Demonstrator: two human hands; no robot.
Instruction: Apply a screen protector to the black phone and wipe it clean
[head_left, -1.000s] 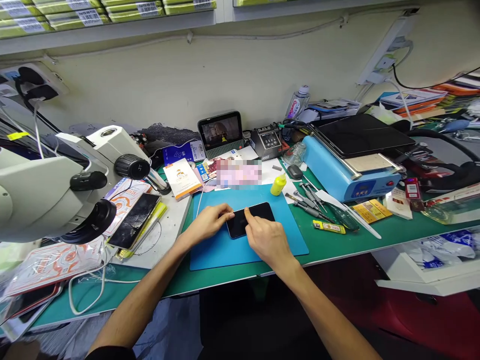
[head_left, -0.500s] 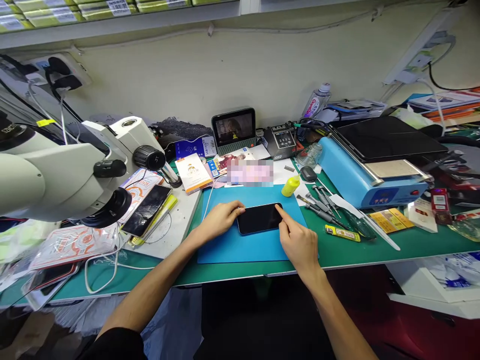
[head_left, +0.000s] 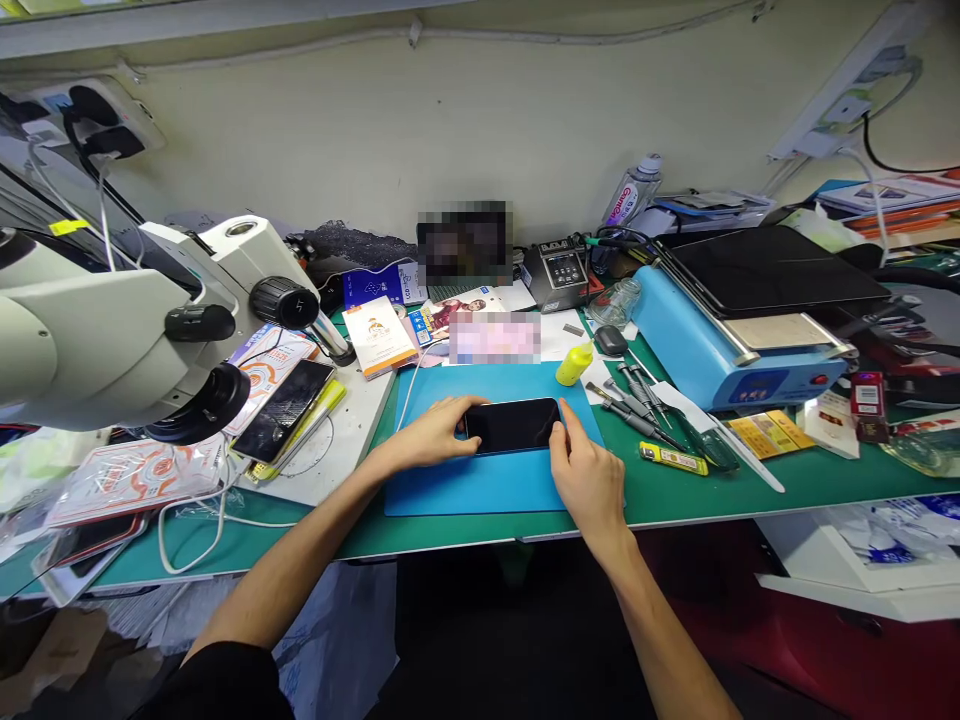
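A black phone (head_left: 514, 424) lies screen up on a blue work mat (head_left: 487, 470) in the middle of the green bench. My left hand (head_left: 431, 434) holds the phone's left end, fingers curled around its edge. My right hand (head_left: 587, 476) grips the right end, the forefinger and thumb pinching that edge. The phone rests flat between both hands.
A white microscope (head_left: 112, 330) juts in from the left over a cracked phone (head_left: 285, 410). Right of the mat lie screwdrivers (head_left: 630, 398), a yellow bottle (head_left: 574, 364) and a blue heating machine (head_left: 739, 345). A white cable (head_left: 217, 525) loops near the front edge.
My right hand slid from the screen's left part to the phone's right end. The phone turned to lie level across the mat. My left hand stayed at the left end.
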